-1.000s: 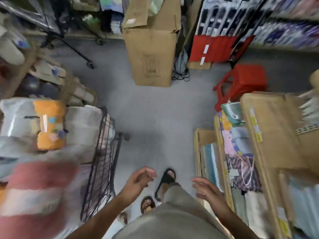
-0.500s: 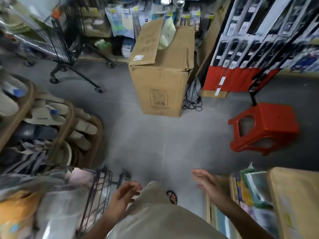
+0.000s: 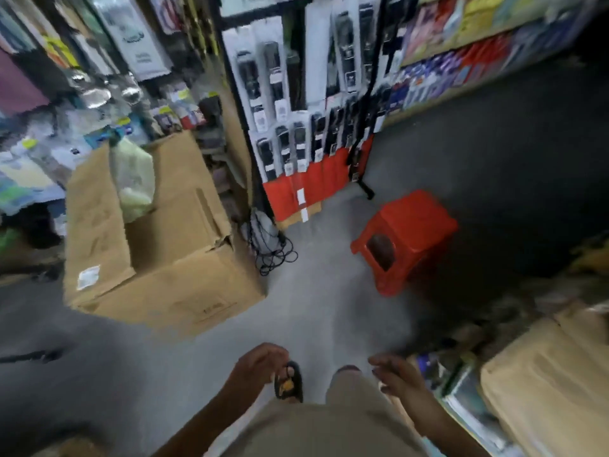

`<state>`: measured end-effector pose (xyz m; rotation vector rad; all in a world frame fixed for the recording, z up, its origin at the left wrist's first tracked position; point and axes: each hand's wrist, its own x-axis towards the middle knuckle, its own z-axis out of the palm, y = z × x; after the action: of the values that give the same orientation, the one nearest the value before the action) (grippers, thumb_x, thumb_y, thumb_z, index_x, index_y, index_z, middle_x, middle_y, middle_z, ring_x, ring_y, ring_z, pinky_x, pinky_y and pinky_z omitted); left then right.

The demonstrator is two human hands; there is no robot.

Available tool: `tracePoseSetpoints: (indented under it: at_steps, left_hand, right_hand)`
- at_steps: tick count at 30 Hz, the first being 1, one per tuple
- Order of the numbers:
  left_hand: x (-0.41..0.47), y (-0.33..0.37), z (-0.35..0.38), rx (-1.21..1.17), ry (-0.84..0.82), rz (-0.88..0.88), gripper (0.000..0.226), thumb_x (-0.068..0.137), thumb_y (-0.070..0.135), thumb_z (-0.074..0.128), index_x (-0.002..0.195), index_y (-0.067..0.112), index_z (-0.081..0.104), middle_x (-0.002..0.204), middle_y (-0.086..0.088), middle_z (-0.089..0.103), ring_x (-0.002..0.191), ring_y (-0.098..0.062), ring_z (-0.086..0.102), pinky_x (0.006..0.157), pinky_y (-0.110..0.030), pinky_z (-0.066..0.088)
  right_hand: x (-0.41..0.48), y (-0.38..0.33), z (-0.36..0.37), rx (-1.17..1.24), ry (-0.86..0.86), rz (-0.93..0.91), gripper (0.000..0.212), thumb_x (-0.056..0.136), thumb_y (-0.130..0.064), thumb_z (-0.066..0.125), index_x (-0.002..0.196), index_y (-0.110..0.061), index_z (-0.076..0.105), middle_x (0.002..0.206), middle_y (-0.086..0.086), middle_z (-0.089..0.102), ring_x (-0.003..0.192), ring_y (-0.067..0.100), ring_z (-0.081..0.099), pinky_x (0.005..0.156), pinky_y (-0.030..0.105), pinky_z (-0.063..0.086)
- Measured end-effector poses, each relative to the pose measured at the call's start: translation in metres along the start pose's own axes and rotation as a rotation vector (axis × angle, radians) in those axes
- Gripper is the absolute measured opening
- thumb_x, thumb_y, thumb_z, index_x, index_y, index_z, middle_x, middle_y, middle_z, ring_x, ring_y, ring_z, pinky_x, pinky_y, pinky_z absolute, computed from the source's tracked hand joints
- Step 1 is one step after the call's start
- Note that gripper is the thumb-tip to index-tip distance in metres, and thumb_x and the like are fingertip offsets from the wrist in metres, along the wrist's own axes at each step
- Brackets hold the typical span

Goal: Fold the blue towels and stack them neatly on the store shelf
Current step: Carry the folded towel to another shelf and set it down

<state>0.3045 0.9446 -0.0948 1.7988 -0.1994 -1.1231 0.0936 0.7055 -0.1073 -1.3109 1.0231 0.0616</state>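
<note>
Hanging low at the bottom centre of the frame, the left hand (image 3: 260, 366) and right hand (image 3: 397, 374) are both holding nothing, the left fingers loosely curled, the right fingers relaxed and slightly apart. Blurred packaged goods (image 3: 458, 380) are sitting on the light wooden shelf (image 3: 543, 384) at lower right; whether any are blue towels cannot be told. One large brown cardboard box (image 3: 158, 252) at centre left and one red plastic stool (image 3: 412, 232) at centre right are flanking an open strip of grey floor (image 3: 329, 308).
</note>
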Motion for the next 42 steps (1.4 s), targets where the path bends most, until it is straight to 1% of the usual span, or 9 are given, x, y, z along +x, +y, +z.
tracePoseSetpoints:
  at_steps: [7,13,19,22,26,30,34,38,42]
  left_hand:
    - [0.159,0.131,0.045,0.304,-0.362,0.097,0.016,0.086,0.045,0.058,0.092,0.036,0.070,0.101,0.001,0.075,0.091,-0.012,0.070,0.076,-0.022,0.050]
    - [0.244,0.185,0.093,0.297,-0.358,0.110,0.017,0.088,0.048,0.058,0.093,0.038,0.071,0.098,0.001,0.074,0.091,-0.016,0.071,0.074,-0.024,0.052]
    - [0.303,0.227,0.114,0.314,-0.272,0.110,0.015,0.101,0.025,0.058,0.101,0.029,0.072,0.101,0.000,0.074,0.093,-0.016,0.070,0.077,-0.026,0.053]
    - [0.335,0.259,0.133,0.306,-0.303,0.087,0.015,0.099,0.035,0.056,0.100,0.035,0.071,0.103,-0.001,0.074,0.093,-0.018,0.071,0.076,-0.030,0.052]
    - [0.392,0.317,0.179,0.380,-0.441,0.093,0.016,0.098,0.033,0.057,0.097,0.035,0.073,0.103,0.000,0.075,0.093,-0.016,0.072,0.075,-0.024,0.054]
    - [0.462,0.383,0.256,0.526,-0.709,0.152,0.014,0.098,0.004,0.061,0.103,0.013,0.071,0.095,-0.001,0.077,0.090,-0.017,0.069,0.079,-0.024,0.050]
    - [0.500,0.460,0.374,0.678,-1.003,0.386,0.015,0.097,-0.001,0.060,0.102,0.011,0.068,0.098,-0.004,0.073,0.091,-0.009,0.066,0.082,-0.020,0.048]
    - [0.492,0.528,0.510,0.750,-1.254,0.627,0.015,0.096,0.010,0.062,0.105,0.020,0.068,0.105,0.000,0.072,0.098,-0.004,0.065,0.087,-0.021,0.049]
    - [0.451,0.576,0.644,0.783,-1.396,0.958,0.020,0.090,0.037,0.058,0.109,0.037,0.064,0.113,0.023,0.063,0.109,0.000,0.061,0.089,-0.019,0.049]
  right_hand:
    - [0.047,-0.043,-0.050,0.273,0.312,0.039,0.015,0.096,-0.001,0.062,0.105,-0.006,0.073,0.102,0.012,0.073,0.098,0.024,0.066,0.079,0.034,0.051]
    - [0.137,-0.109,-0.112,0.338,0.353,0.023,0.013,0.095,0.000,0.065,0.100,-0.007,0.075,0.097,0.007,0.074,0.090,0.017,0.065,0.076,0.032,0.049]
    - [0.227,-0.179,-0.184,0.307,0.294,0.035,0.009,0.094,-0.005,0.067,0.096,-0.010,0.074,0.096,0.000,0.076,0.090,0.015,0.068,0.081,0.034,0.051]
    - [0.261,-0.208,-0.214,0.309,0.296,0.027,0.014,0.092,-0.008,0.070,0.087,-0.018,0.078,0.091,-0.005,0.077,0.088,0.010,0.071,0.081,0.035,0.053]
    - [0.277,-0.230,-0.248,0.320,0.368,0.009,0.029,0.096,-0.012,0.066,0.088,-0.037,0.079,0.094,-0.012,0.077,0.088,0.002,0.070,0.084,0.037,0.052]
    - [0.267,-0.243,-0.284,0.471,0.586,0.024,0.025,0.097,-0.009,0.065,0.087,-0.028,0.079,0.091,-0.011,0.075,0.084,-0.003,0.068,0.080,0.028,0.051]
    - [0.248,-0.263,-0.342,0.550,0.798,-0.044,0.018,0.098,0.003,0.058,0.107,-0.006,0.070,0.099,0.000,0.071,0.089,0.005,0.066,0.076,0.016,0.050]
    - [0.221,-0.280,-0.424,0.641,0.982,-0.153,0.018,0.099,-0.006,0.059,0.114,-0.008,0.070,0.107,0.009,0.072,0.101,0.020,0.068,0.089,0.036,0.055]
    - [0.199,-0.270,-0.527,0.726,1.211,-0.235,0.013,0.101,-0.002,0.055,0.101,-0.009,0.066,0.089,0.017,0.067,0.078,0.028,0.065,0.067,0.036,0.057]
